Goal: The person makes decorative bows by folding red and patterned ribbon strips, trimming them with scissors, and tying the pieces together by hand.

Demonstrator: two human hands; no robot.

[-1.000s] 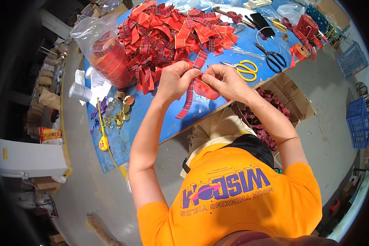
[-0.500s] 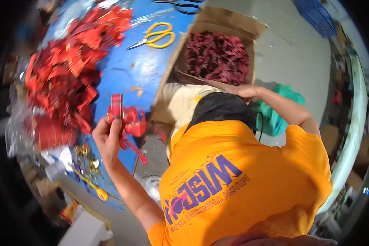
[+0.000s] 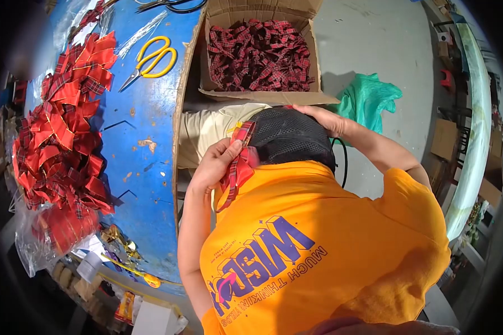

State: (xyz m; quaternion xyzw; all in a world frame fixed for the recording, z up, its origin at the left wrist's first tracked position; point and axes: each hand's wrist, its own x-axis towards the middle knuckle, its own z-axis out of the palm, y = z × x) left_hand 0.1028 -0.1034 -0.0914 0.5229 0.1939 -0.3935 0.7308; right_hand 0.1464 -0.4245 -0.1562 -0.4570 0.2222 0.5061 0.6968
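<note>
My left hand point(image 3: 215, 159) pinches a red plaid ribbon bow point(image 3: 240, 162) between thumb and fingers, close to my lap at the edge of the blue table point(image 3: 145, 215). My right hand point(image 3: 323, 120) rests at the upper edge of a black mesh bag point(image 3: 290, 135) on my lap. Its fingertips are partly hidden there, with a bit of red beside them. Just beyond the bag stands an open cardboard box point(image 3: 274, 97) full of dark red plaid bows point(image 3: 260, 56).
Yellow-handled scissors point(image 3: 159, 58) and a heap of red bows point(image 3: 67, 128) lie on the table. Black scissors point(image 3: 179, 4) are at its far edge. A green plastic bag point(image 3: 369, 100) sits on the floor beside the box.
My view has turned toward the box. My left hand has carried the bow from over the table to my lap. My right hand has let go of the bow and moved to the black bag.
</note>
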